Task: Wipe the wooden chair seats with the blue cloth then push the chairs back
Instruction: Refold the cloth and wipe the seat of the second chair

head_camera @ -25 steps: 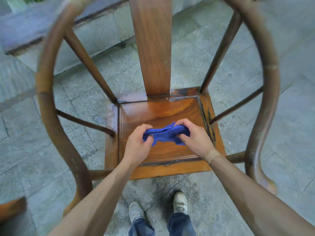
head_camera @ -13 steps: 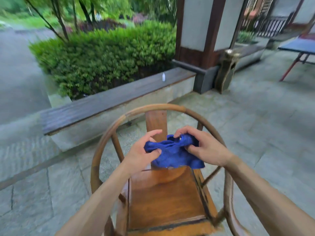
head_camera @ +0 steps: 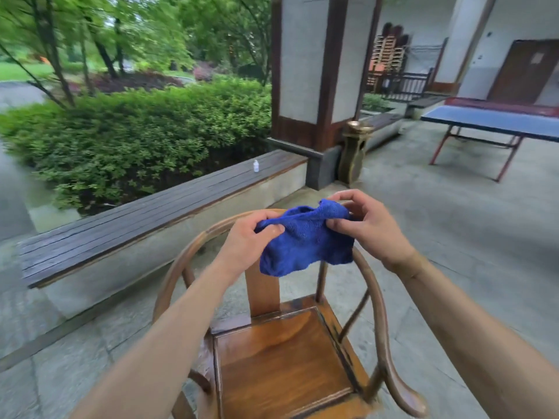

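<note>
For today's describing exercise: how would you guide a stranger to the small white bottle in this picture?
Start at the long dark wooden bench that runs in front of the green hedge. Follow its top toward the big pillar; near that end stands the bottle. It is small, white and upright, and it is the only thing on the bench.

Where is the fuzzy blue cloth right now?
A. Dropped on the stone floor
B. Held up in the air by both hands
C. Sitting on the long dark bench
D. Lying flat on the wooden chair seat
B: the left hand and right hand each pinch the fuzzy blue cloth, which hangs in the air above the wooden chair seat.
</note>
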{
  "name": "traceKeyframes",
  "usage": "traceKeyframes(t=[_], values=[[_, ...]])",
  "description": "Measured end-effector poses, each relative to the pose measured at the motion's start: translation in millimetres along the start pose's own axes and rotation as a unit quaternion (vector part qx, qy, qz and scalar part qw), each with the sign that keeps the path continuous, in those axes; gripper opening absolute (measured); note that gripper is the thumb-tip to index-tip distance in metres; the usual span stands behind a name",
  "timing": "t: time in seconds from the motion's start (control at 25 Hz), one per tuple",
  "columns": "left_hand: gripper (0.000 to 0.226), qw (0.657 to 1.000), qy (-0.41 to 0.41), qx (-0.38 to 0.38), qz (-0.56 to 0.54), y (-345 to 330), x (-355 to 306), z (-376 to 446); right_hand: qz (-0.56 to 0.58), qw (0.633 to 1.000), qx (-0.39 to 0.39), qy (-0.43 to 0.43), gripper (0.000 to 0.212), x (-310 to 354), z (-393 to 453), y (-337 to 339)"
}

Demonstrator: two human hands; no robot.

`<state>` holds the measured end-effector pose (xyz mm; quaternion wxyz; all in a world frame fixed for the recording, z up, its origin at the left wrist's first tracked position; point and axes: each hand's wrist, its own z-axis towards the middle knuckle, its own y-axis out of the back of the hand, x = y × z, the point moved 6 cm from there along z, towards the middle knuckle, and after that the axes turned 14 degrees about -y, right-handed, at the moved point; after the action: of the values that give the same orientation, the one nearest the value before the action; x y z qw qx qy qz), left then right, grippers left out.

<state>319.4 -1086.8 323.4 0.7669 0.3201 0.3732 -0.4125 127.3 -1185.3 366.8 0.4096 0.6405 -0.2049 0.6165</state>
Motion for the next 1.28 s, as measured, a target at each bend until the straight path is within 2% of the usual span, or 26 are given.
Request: traceKeyframes(t=[0.12,0.28,0.44,0.52,0.64,0.8,0.92,1.0,1.12,1.28], values=[[0.016,1.0,-0.016,0.024,0.012,-28.3,-8.0,9.7,0.049,0.996,-0.067,-0.04,0.023,-14.6,-26.9,24.1],[0.009,0.994,-0.035,0.099,-0.019,-92.7,-34.7,10.1,0.042,0.987,-0.142,-0.054,0.02,-22.5,-78.8,77.3],[0.02,0.986,-0.052,0.15,-0.061,-171.8,-72.8,-4.5,0.007,0.975,-0.218,-0.048,0.021,-19.3,-149.9,143.7],[0.01,0.976,-0.057,0.188,-0.097,-223.9,-99.8,-19.3,-0.009,0.963,-0.266,-0.046,0.026,-17.6,-201.2,183.4],[0.015,0.956,-0.077,0.238,-0.156,-315.2,-148.8,-50.7,-0.031,0.936,-0.348,-0.048,0.028,-18.9,-293.7,246.9],[0.011,0.924,-0.087,0.29,-0.232,-445.0,-228.0,-113.3,-0.084,0.883,-0.46,-0.041,0.028,-8.1,-440.1,321.9],[0.01,0.885,-0.109,0.344,-0.293,-532.2,-287.5,-167.1,-0.1,0.836,-0.537,-0.049,0.027,-6.0,-550.2,358.8],[0.011,0.849,-0.118,0.394,-0.333,-588.0,-327.5,-210.0,-0.109,0.792,-0.596,-0.068,0.029,-7.9,-629.2,375.4],[0.012,0.765,-0.124,0.504,-0.38,-671.4,-394.0,-296.4,-0.11,0.707,-0.691,-0.106,0.028,-7.8,-759.2,381.9],[0.011,0.651,-0.132,0.602,-0.443,-742.5,-476.8,-417.4,-0.109,0.58,-0.792,-0.155,0.02,1.2,-901.3,352.1]])
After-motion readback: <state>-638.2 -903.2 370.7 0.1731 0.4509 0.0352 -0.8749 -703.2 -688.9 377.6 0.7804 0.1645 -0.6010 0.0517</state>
